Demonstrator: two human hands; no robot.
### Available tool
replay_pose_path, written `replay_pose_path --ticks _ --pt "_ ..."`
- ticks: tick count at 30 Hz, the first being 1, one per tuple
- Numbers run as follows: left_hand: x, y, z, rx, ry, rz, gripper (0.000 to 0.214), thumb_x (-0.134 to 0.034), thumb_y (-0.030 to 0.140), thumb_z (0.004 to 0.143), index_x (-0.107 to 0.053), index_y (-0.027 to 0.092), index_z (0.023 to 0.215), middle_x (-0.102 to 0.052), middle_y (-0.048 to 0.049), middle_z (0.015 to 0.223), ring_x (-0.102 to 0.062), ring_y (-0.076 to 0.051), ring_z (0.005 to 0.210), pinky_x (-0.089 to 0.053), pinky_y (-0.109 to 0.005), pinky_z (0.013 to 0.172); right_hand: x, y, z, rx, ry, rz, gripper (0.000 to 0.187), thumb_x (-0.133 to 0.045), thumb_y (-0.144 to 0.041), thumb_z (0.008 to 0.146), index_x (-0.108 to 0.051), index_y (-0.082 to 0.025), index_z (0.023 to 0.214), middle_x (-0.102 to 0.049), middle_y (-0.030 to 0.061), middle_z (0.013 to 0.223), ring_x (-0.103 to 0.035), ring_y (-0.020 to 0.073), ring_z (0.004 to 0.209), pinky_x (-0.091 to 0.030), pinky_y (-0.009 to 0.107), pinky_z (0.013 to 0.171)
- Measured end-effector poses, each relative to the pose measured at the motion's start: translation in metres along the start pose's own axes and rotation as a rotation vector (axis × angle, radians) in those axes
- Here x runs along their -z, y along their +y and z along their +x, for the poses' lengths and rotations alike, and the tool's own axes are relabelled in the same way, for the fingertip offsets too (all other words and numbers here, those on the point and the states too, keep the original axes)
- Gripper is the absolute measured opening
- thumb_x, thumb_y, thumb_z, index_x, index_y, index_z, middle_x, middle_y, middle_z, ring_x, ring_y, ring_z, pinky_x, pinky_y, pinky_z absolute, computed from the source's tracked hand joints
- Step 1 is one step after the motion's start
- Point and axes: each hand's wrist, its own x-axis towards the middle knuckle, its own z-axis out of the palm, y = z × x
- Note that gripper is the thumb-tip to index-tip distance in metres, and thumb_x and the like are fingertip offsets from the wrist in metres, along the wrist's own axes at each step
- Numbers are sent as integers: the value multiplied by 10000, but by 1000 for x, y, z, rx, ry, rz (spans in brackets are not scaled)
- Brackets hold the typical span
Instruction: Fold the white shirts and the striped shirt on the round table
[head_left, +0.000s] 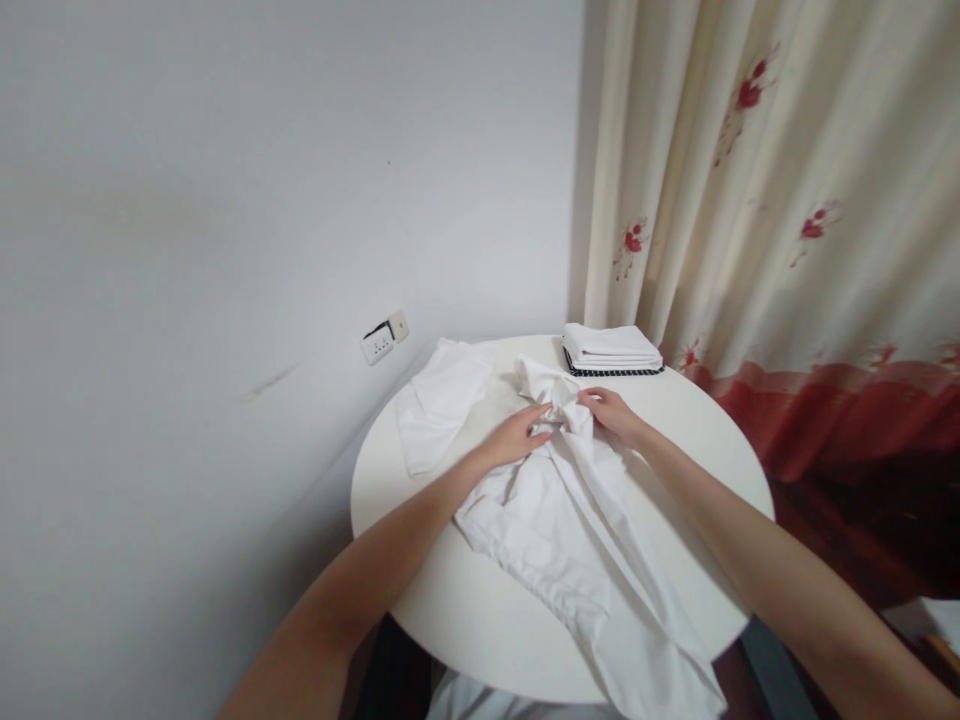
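A crumpled white cloth (559, 540), perhaps a garment, stretches across the round white table (450, 620) and hangs over its front edge. Its far part is bunched between my two hands. From the left, my left hand (519, 436) grips the bunched fabric, with thumb and forefinger on its folds. My right hand (609, 412) pinches the same bunch from the other side, its fingertips partly hidden in the cloth. One long edge of the fabric looks gathered and wrinkled.
Another white cloth (442, 400) lies flat at the table's back left. A neat folded white stack (611, 345) with a black patterned bottom edge sits at the back right. Behind are a wall with a socket (377, 344) and a floral curtain (750, 220).
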Motion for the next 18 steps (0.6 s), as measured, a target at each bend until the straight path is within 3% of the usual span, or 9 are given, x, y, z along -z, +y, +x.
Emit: replay_pose_path --ticks 3,5,8,11,15,18 --pt "0 2 -1 -86 -31 33 610 -674 240 858 -534 232 1452 -476 -118 1533 -452 -280 1402 -364 -437 1157 -3 0 -2 83 2 -36 453 -712 -419 749 -605 -199 1131 -639 -18 741 -556 133 611 -433 231 551" --pt "-1 4 -1 -84 -27 56 656 -700 229 832 -524 242 1464 -432 -125 1552 -421 -284 1422 -331 -437 1180 -3 -1 -2 168 26 -95 447 -704 -312 705 -596 -209 1126 -537 -72 659 -491 117 566 -391 214 519" --pt "-2 7 -1 11 -33 96 710 -717 262 820 -494 217 1492 -531 -153 1396 -577 -282 1229 -454 -405 1061 -3 0 0 265 45 -179 403 -623 -179 659 -625 -200 1061 -478 -83 646 -460 106 561 -376 204 521" --pt "-3 8 0 106 -70 182 730 -707 322 835 -469 190 1513 -629 -109 1095 -645 -258 950 -518 -376 885 -3 1 3 232 57 -224 440 -585 -140 650 -655 -181 1082 -599 -35 754 -522 116 597 -430 222 571" --pt "-2 6 3 101 -100 202 688 -703 279 826 -511 216 1484 -650 -58 1009 -614 -213 863 -490 -312 831 -3 1 5 286 83 -312 458 -563 -94 645 -722 -157 1070 -739 49 964 -652 181 830 -503 279 801" --pt "-1 6 3 131 -105 91 845 -704 202 789 -366 218 1563 -672 -18 972 -603 -183 837 -478 -280 822 -3 0 6 348 97 -339 461 -534 -77 642 -764 -158 1033 -766 63 1046 -675 212 945 -496 298 898"
